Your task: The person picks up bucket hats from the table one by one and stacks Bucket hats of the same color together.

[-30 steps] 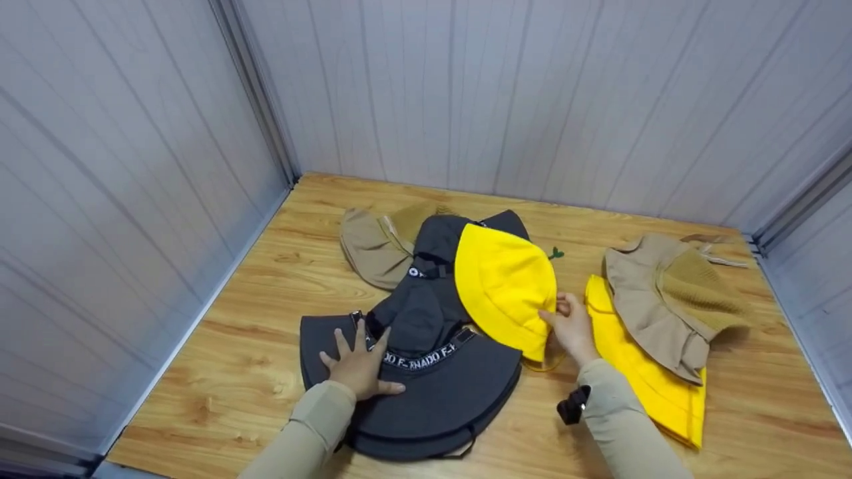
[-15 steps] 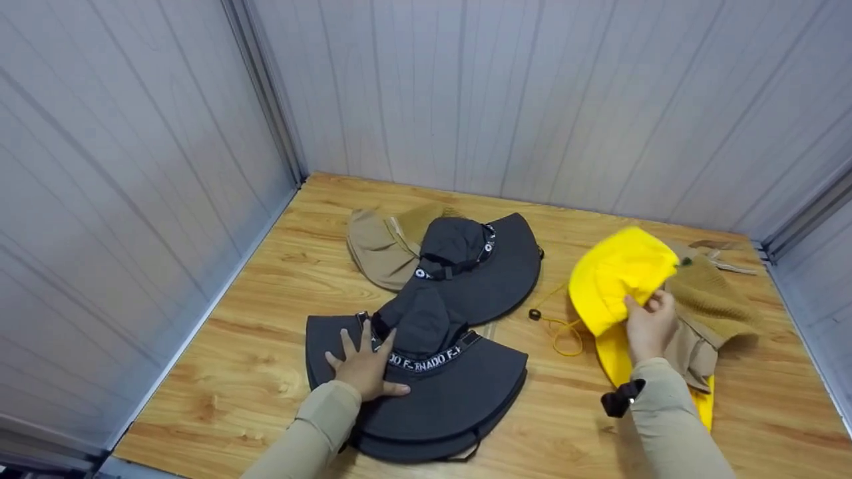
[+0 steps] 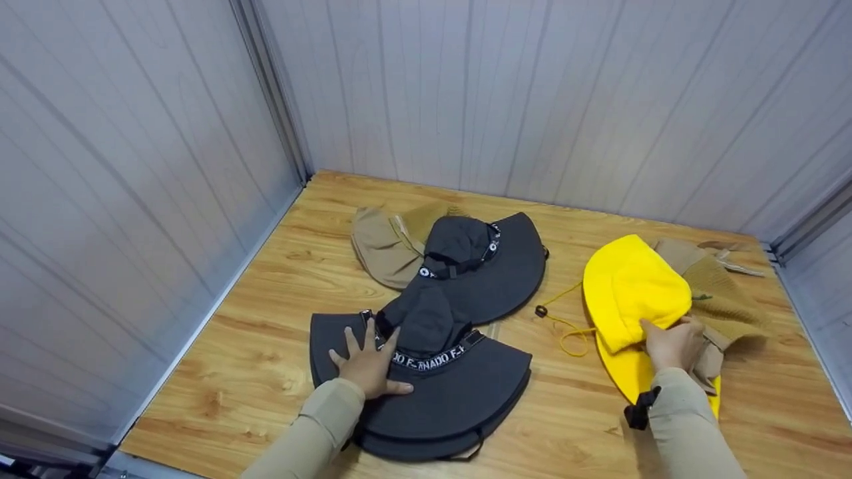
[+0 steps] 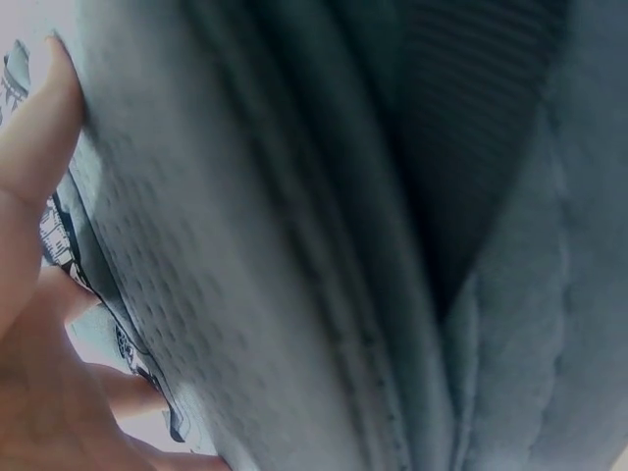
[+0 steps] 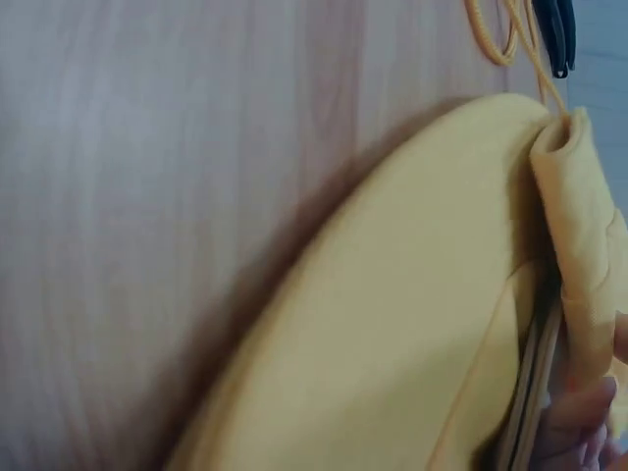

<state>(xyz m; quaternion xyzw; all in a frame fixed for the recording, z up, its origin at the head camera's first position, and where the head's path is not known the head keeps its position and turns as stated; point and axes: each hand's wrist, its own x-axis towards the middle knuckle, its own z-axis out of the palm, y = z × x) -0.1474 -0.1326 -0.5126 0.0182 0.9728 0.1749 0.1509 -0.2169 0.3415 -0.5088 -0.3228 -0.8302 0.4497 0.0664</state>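
My left hand [image 3: 367, 369] rests with fingers spread on the brim of a dark grey wide-brimmed hat [image 3: 452, 402] with a lettered band. In the left wrist view the brim [image 4: 196, 265] fills most of the picture beside the fingers. On the right, my right hand [image 3: 675, 342] pinches the edge of a yellow bucket hat [image 3: 636, 283], thumb on top. This hat overlaps a second yellow hat [image 3: 622, 379] and a tan hat [image 3: 729, 293] beneath it. The right wrist view shows the yellow brim [image 5: 392, 285] over the wood, with the hand mostly cut off at the edge.
Behind the near grey hat lies another dark grey hat [image 3: 499, 289], partly over a tan hat [image 3: 383, 249]. A yellow cord [image 3: 572, 336] with a black toggle trails from the yellow hat onto the wooden table [image 3: 233, 346]. Panel walls [image 3: 506, 100] enclose the back and sides.
My right hand has lifted the yellow hat off the far dark grey hat, carried it right and lowered it over the other yellow and tan hats. My left hand has stayed in place.
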